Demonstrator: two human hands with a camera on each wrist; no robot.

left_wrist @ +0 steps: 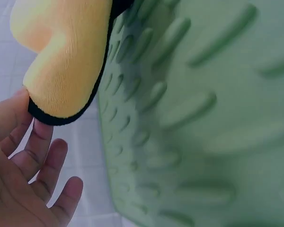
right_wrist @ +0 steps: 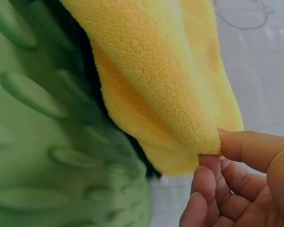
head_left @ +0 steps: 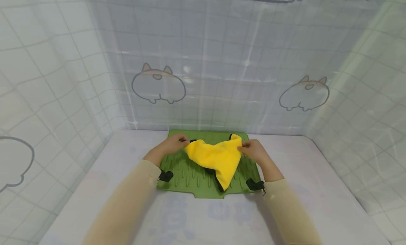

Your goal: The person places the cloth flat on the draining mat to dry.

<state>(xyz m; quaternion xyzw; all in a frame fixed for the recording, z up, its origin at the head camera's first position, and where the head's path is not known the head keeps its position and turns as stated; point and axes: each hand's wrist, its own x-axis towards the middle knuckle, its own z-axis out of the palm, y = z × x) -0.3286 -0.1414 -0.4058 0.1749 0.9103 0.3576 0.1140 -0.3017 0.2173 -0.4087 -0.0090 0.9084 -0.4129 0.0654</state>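
A yellow plush cloth (head_left: 215,155) with a dark edge hangs between my two hands, over a green ridged mat (head_left: 187,174). My left hand (head_left: 172,145) pinches its left corner; the left wrist view shows thumb and forefinger on the black-trimmed corner of the cloth (left_wrist: 71,80), the other fingers spread loosely. With thumb and fingertips my right hand (head_left: 253,149) grips the right side, where the fluffy cloth (right_wrist: 151,85) folds down in the right wrist view. One lower corner droops toward the mat's front edge, and another stands up beside the right hand.
The mat lies on a white table surface (head_left: 190,224) with faint printed marks. A back wall covering (head_left: 228,107) with a grid pattern and cartoon animal drawings rises just behind the mat, and similar sheets stand at the left and right. Black straps (head_left: 254,184) sit at both wrists.
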